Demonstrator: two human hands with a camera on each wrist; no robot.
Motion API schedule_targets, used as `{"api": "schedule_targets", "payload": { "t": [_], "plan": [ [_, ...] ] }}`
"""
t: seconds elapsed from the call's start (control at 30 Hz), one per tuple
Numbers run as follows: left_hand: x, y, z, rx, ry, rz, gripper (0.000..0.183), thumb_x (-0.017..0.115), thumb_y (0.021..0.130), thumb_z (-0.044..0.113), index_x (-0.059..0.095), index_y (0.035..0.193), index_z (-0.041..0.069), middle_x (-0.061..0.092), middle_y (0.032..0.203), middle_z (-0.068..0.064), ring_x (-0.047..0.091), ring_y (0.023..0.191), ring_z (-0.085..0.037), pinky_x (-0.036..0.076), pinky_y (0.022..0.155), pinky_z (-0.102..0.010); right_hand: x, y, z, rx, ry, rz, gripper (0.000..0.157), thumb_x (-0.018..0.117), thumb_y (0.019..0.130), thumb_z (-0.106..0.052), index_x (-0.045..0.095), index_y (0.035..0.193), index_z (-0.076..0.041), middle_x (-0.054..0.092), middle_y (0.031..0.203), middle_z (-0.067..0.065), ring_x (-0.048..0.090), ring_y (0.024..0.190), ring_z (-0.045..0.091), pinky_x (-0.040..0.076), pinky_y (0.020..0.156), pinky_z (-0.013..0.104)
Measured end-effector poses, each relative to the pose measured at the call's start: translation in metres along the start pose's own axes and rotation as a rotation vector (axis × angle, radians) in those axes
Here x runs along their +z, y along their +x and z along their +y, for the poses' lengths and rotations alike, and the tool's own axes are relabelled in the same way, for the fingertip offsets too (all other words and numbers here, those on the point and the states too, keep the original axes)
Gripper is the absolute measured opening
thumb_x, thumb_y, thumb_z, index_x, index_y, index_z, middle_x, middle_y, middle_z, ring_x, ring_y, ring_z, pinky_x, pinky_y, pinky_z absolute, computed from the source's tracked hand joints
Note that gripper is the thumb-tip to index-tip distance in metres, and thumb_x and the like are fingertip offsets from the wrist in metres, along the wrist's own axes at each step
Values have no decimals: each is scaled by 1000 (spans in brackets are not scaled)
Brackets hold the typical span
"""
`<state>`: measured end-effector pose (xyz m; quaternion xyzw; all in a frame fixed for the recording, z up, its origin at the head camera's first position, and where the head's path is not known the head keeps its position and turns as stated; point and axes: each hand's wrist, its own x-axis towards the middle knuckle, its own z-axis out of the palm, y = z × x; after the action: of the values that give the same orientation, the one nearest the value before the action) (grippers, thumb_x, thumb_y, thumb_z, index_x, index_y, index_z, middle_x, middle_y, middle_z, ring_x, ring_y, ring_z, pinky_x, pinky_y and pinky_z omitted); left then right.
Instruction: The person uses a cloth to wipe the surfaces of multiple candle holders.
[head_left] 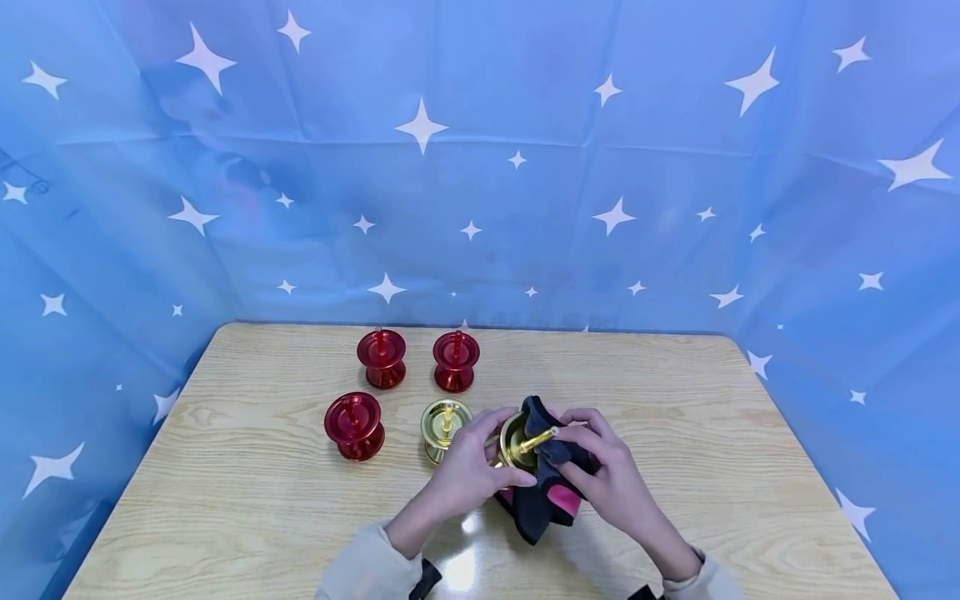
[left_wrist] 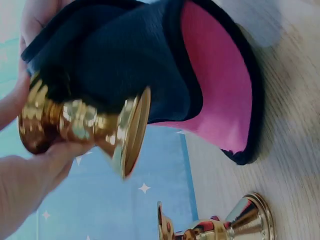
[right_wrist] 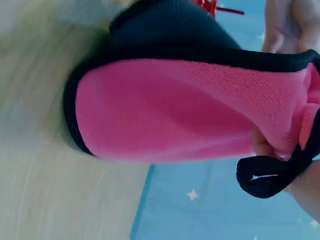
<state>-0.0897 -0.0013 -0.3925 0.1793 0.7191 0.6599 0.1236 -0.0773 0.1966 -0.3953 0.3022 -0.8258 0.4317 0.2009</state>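
A shiny gold candle holder (head_left: 512, 446) with a central post is gripped in my left hand (head_left: 474, 467), tilted over to the right. The left wrist view shows the stem and flared end of this candle holder (left_wrist: 82, 120) between my thumb and fingers. My right hand (head_left: 611, 471) pinches a cloth (head_left: 531, 507), dark on one side and pink on the other, with black edging. The cloth lies against the gold holder. In the right wrist view, the pink side of the cloth (right_wrist: 165, 110) hangs down, with a black loop near my fingers.
Another gold candle holder (head_left: 442, 427) stands upright just left of my left hand. Three red candle holders stand beyond it: one at the left (head_left: 354, 423) and two near the back, a left one (head_left: 382, 354) and a right one (head_left: 456, 357). A starred blue curtain (head_left: 480, 192) surrounds the wooden table (head_left: 225, 467).
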Motion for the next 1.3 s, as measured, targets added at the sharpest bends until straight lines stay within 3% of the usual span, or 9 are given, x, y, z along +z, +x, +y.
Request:
{"api": "schedule_targets", "payload": {
  "t": [0.13,0.23,0.37,0.5,0.57,0.8,1.07,1.17,1.3],
  "plan": [
    [-2,0,0,-17,-18,-111,77,78,67,0,40,134,-1,45,125,-9,49,114,-20,43,89,-20,-6,8,5,-83,-56,-47,45,68,58,23,66,93,-6,54,103,14,55,86,22,43,72,12],
    [-3,1,1,-10,-27,-130,77,78,68,-1,38,134,-3,44,124,-10,48,115,-21,42,90,-20,-7,12,5,-101,-71,-59,48,66,58,24,66,95,-7,55,104,13,56,87,23,43,74,13],
    [-3,2,1,63,90,-45,75,80,66,3,42,131,-4,48,116,-9,50,109,-19,42,90,-19,-2,11,-1,-52,-113,-12,44,70,61,19,64,93,-9,56,104,10,56,88,23,46,74,18],
    [-6,4,1,105,307,75,73,82,66,15,47,129,2,49,96,0,49,84,-14,44,72,-18,8,5,-11,37,-152,41,43,74,60,17,62,92,-9,55,102,10,57,86,21,51,69,27],
    [-8,4,1,107,348,94,73,81,67,18,47,129,3,47,91,1,46,79,-15,41,66,-19,10,4,-14,61,-148,56,44,74,59,18,62,91,-9,55,102,10,57,86,21,52,68,29],
    [-15,6,1,69,22,-97,72,76,70,0,40,132,-4,49,122,-15,51,112,-22,43,91,-22,4,12,-8,28,-51,34,41,72,60,19,64,92,-7,56,102,11,55,88,18,48,66,20],
    [-22,8,2,57,-156,-125,62,67,80,-1,35,133,-7,48,128,-22,46,119,-27,38,97,-29,1,20,-8,110,61,55,33,70,68,16,65,94,-5,55,101,14,52,87,10,44,46,20],
    [-25,8,2,53,-176,-179,66,64,82,-1,29,138,-5,39,136,-22,41,124,-27,39,95,-27,3,20,-10,181,91,84,32,71,68,15,65,93,-5,56,100,11,53,86,7,47,51,19],
    [-24,8,1,81,-80,-189,77,70,78,2,26,141,-1,33,140,-18,37,126,-24,37,96,-24,6,19,-14,269,151,126,31,71,68,15,65,93,-4,56,98,8,55,87,8,50,66,17]
  ]
}}
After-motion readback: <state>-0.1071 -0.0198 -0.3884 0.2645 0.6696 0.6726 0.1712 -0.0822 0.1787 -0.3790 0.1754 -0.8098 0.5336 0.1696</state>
